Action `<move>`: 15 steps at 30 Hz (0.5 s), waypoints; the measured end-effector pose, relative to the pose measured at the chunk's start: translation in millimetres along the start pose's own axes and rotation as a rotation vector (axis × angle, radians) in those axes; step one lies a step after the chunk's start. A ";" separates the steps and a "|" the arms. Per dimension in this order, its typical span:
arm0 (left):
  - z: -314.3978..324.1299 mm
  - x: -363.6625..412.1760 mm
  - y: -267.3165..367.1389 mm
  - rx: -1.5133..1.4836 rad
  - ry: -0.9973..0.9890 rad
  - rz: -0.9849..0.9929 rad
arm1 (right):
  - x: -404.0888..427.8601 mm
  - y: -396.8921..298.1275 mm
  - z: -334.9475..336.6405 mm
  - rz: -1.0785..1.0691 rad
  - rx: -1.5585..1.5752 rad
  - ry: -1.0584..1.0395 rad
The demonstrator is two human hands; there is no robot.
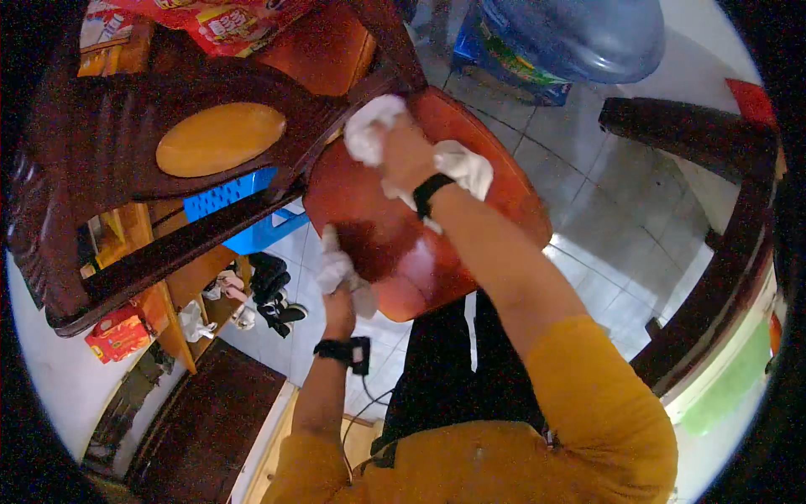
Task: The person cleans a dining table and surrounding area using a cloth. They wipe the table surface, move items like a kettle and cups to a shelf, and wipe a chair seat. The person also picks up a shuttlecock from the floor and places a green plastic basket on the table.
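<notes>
A white cloth (466,169) lies bunched on the reddish-brown, glossy seat (434,252) of a chair. My right hand (406,151) presses part of it against the far left of the seat, and the hand is blurred. Against the seat's near left edge is my left hand (340,271), with its thumb pointing up. Something pale, a glove or another cloth, covers that hand, and its finger grip is hard to make out. Dark carved wood with a lighter oval panel (220,140) adjoins the seat on the left.
A large blue water bottle (604,38) stands beyond the seat. Blue perforated plastic (252,220) shows beneath the dark wood. Several shoes (277,302) lie by a wooden shelf (176,321) at left. Dark wooden furniture (705,296) curves along the right. A cable (365,403) hangs beside my left arm.
</notes>
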State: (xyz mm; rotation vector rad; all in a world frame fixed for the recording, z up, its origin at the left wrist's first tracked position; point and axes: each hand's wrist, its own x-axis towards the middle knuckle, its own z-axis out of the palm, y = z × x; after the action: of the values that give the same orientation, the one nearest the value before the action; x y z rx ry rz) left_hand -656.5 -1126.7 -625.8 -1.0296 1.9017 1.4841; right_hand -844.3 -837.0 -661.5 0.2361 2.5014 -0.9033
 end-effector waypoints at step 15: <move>-104.8 -129.3 -28.1 -0.355 -0.193 -0.388 | -103.4 -16.3 60.4 -0.477 0.070 -0.315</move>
State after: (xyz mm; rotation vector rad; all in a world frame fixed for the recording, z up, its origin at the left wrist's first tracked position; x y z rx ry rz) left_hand -552.8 -1198.2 -513.4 -1.2724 1.2437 1.6454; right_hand -736.4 -888.5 -643.3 -0.4683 2.2626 -1.1099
